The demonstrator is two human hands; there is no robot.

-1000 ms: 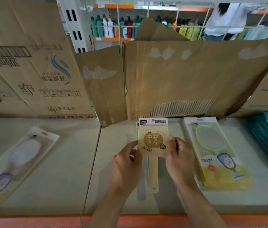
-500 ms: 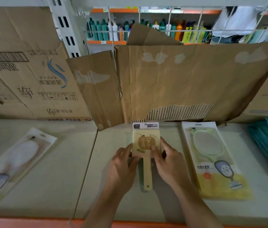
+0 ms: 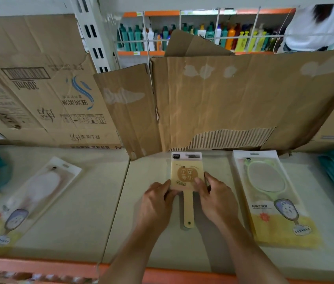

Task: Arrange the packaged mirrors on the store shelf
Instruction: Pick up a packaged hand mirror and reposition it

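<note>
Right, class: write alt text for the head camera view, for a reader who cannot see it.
Two bare hands, left hand and right hand, press a yellow square paddle-handled mirror flat on a beige store shelf. A green oval mirror in a clear packet lies to its right, a pale pink packaged mirror to its left, brown cardboard sheets behind.

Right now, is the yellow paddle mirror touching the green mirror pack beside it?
Apart. The head view shows bare shelf between the yellow paddle mirror and the green mirror pack.

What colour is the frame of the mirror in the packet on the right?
Pale green frame, on the packaged mirror lying right of the hands; the head view shows it clearly.
</note>
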